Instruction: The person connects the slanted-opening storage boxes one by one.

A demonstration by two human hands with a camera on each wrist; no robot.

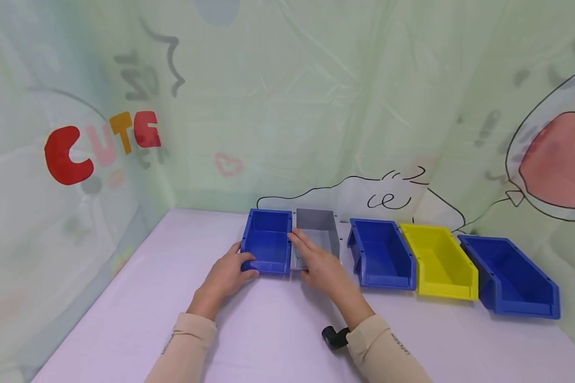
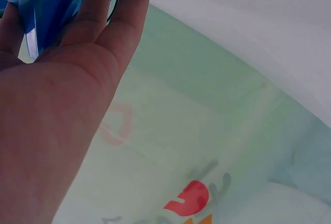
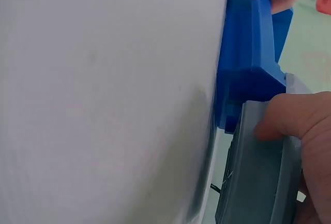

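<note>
My left hand (image 1: 227, 271) grips the left front corner of a blue open-front bin (image 1: 270, 267), its thumb at the front and its fingers along the outer side. Close against that bin's right side stands a grey bin (image 1: 315, 218) of similar shape. My right hand (image 1: 325, 267) holds the grey bin; two fingers stretch over it to the rim beside the blue bin. In the right wrist view the right thumb (image 3: 274, 123) lies on the grey bin's front. The left wrist view shows the blue bin's side (image 2: 51, 9) between the left fingers.
To the right, past a gap, stand another blue bin (image 1: 388, 282), a yellow bin (image 1: 448, 291) and a third blue bin (image 1: 527, 308) in a row. A small black object (image 1: 334, 338) shows beside the right sleeve. A printed curtain (image 1: 287, 117) hangs behind the white-covered table (image 1: 268, 330).
</note>
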